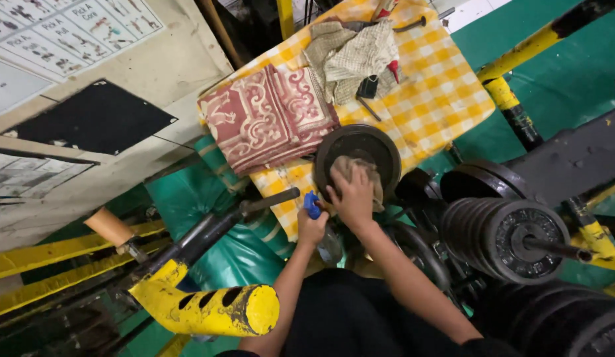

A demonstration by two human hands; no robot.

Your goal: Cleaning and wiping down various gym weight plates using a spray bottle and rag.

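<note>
A round black weight plate (pixel 368 145) lies at the near edge of a table covered by a yellow checked cloth (pixel 433 92). My right hand (pixel 353 195) presses a beige rag (pixel 350 168) against the plate's near side. My left hand (pixel 312 228) grips a clear spray bottle (pixel 328 246) with a blue nozzle (pixel 311 203), held just left of the plate and below the table edge.
A red patterned cloth (pixel 268 119) and a crumpled checked rag (pixel 353 56) lie on the table. A rack of stacked black weight plates (pixel 512 231) stands to the right. Yellow painted machine frames (pixel 208 307) and a green padded bench (pixel 221 225) are to the left.
</note>
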